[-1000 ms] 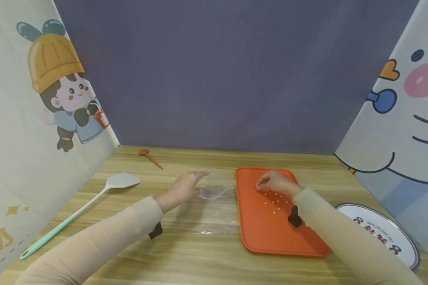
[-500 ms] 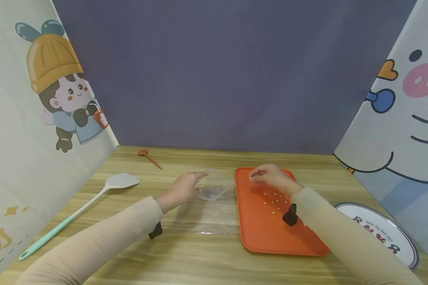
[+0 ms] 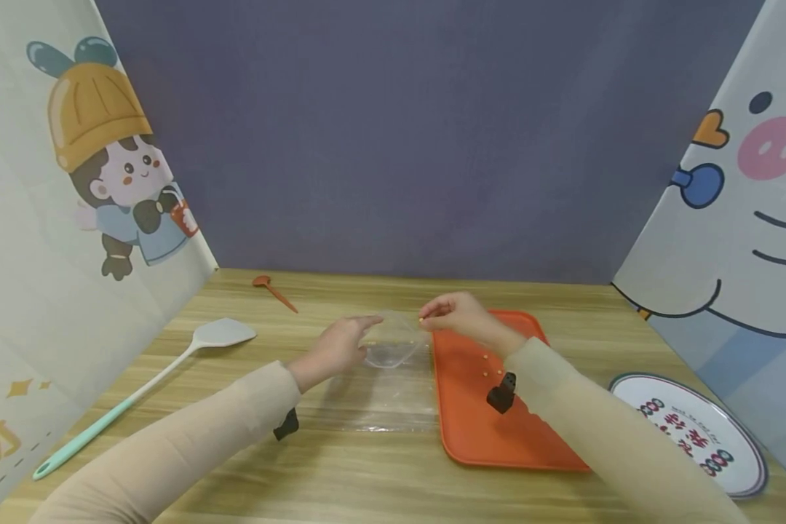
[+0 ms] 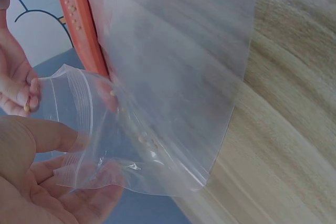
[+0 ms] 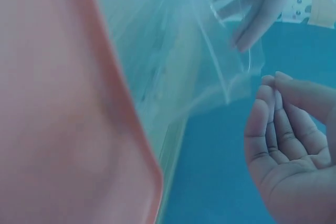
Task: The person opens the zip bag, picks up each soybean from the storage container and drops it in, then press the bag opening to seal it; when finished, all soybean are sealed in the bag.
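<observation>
A clear zip-lock bag (image 3: 393,400) lies on the table with its mouth end raised. My left hand (image 3: 334,353) grips the bag at the mouth, thumb and fingers spread at its rim, so the opening gapes. In the left wrist view, a few small beans (image 4: 113,93) show through the plastic. My right hand (image 3: 461,316) pinches a small yellow bean (image 4: 27,107) between thumb and fingertips, right beside the bag's mouth. Several more beans (image 3: 485,374) lie on the orange tray (image 3: 498,437), some of them hidden behind the right wrist.
A white-headed spatula (image 3: 223,332) with a mint handle lies at the left. Behind it is a small orange spoon (image 3: 275,292). A white plate (image 3: 733,444) with printed red characters stands at the right, partly behind the right sleeve. A dark partition (image 3: 399,145) closes off the back.
My right hand has come up from the tray and moved left to the bag's mouth, carrying the small yellow bean. The left hand and the bag have stayed in place.
</observation>
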`<state>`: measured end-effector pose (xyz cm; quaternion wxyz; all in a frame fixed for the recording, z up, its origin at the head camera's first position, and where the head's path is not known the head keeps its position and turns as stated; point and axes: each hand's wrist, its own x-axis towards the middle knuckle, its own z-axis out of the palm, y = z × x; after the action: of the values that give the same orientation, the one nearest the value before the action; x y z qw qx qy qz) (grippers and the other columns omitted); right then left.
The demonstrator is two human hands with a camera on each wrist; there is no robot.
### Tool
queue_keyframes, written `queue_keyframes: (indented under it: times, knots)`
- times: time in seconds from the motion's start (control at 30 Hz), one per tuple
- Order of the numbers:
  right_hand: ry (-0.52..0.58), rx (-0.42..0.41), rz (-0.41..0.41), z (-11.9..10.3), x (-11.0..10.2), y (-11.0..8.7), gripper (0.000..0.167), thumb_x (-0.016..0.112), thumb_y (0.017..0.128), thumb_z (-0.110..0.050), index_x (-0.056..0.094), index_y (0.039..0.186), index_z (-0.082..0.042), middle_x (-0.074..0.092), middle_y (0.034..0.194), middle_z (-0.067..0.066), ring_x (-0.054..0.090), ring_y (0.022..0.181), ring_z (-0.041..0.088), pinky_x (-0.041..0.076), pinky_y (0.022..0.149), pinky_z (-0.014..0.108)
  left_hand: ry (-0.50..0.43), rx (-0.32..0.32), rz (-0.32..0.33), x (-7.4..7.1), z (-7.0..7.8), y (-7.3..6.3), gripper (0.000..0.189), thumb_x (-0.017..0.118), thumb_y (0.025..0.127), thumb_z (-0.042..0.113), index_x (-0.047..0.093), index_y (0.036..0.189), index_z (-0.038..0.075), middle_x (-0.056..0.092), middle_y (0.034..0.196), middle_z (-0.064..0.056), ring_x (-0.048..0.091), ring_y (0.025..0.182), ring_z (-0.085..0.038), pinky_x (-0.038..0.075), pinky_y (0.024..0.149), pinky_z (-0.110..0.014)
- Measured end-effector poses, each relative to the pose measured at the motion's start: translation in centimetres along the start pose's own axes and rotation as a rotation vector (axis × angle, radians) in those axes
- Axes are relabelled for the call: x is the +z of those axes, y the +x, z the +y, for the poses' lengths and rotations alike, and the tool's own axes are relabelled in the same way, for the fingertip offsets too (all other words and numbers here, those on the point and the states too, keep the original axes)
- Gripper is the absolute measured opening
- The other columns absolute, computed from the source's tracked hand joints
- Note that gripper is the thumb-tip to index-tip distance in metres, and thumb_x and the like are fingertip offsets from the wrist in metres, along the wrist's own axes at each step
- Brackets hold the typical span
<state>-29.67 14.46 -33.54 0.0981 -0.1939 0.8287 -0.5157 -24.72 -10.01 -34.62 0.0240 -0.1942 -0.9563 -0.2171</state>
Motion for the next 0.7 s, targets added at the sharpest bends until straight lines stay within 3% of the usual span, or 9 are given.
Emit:
queue_keyframes:
  times: [0.1, 0.33, 0.53, 0.7]
  knots:
    - [-0.005, -0.013, -0.001, -0.6, 0.9, 0.6, 0.025, 0.074, 0.084, -0.011, 0.071, 0.105, 0.003, 0.074, 0.089, 0.002, 0.065, 0.078, 0.009, 0.055, 0.085, 0.048, 0.012, 0.000, 0.003, -0.1, 0.1, 0.0, 0.067, 0.068, 0.077, -0.007, 0.051, 0.140, 0.010, 0.057, 0.138, -0.014, 0.060, 0.082, -0.018, 0.052, 0.072, -0.029]
    - [-0.035, -0.030, 0.008, -1.3, 2.2, 1.1, 0.024, 0.071, 0.086, -0.009, 0.071, 0.106, 0.004, 0.075, 0.091, 0.011, 0.069, 0.078, 0.017, 0.057, 0.082, 0.049, 0.008, -0.008, -0.007, 0.0, 0.2, 0.1, 0.067, 0.067, 0.078, -0.007, 0.050, 0.141, 0.010, 0.058, 0.136, -0.015, 0.049, 0.057, -0.012, 0.049, 0.063, -0.026]
    - [-0.060, -0.032, 0.010, -1.4, 2.1, 0.9, 0.024, 0.071, 0.087, -0.012, 0.072, 0.107, 0.002, 0.075, 0.093, 0.014, 0.068, 0.075, 0.011, 0.057, 0.082, 0.048, -0.008, -0.009, -0.006, 0.1, 0.2, 0.1, 0.068, 0.065, 0.078, -0.008, 0.050, 0.141, 0.009, 0.059, 0.135, -0.015, 0.036, 0.047, -0.009, 0.042, 0.051, -0.023]
    - [-0.056, 0.022, 0.028, -1.2, 1.4, 0.4, 0.026, 0.071, 0.087, -0.015, 0.073, 0.110, -0.002, 0.075, 0.099, 0.011, 0.071, 0.089, 0.026, 0.055, 0.088, 0.049, -0.018, -0.007, -0.007, 0.1, 0.1, 0.1, 0.069, 0.065, 0.077, -0.009, 0.049, 0.142, 0.010, 0.062, 0.130, -0.016, 0.033, 0.045, -0.008, 0.039, 0.045, -0.022]
